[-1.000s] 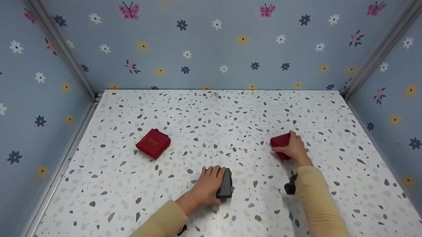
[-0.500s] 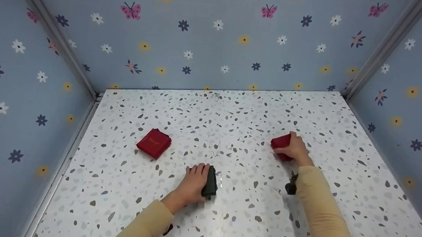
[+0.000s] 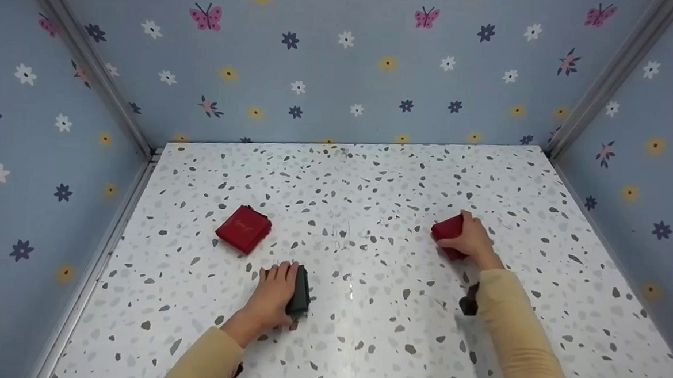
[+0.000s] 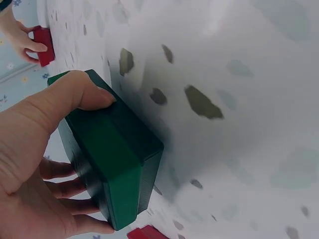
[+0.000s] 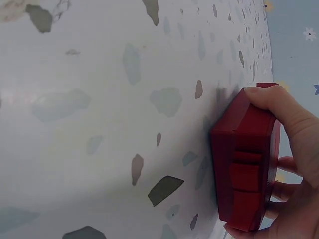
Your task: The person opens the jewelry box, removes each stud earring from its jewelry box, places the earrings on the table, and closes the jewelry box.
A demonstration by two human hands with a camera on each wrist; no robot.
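Observation:
A dark green box (image 4: 109, 149) sits low on the speckled table, gripped across its sides by the left hand (image 3: 273, 295), thumb on the near side and fingers on the far side. Farther right, the right hand (image 3: 470, 237) holds a red box (image 5: 244, 164) with a ribbon-like band on its side. The thumb presses one edge while the fingers wrap the opposite one. Another red box (image 3: 244, 229), with faint gold lettering on its lid, lies apart from both hands, beyond and left of the green box.
The white speckled table (image 3: 371, 179) is enclosed at the back and sides by blue panels (image 3: 343, 68) printed with flowers and butterflies. Grey metal posts (image 3: 613, 82) stand at the back corners.
The left hand has moved left across the table with the green box, nearer to the lettered red box. The right hand and its red box have stayed nearly in place.

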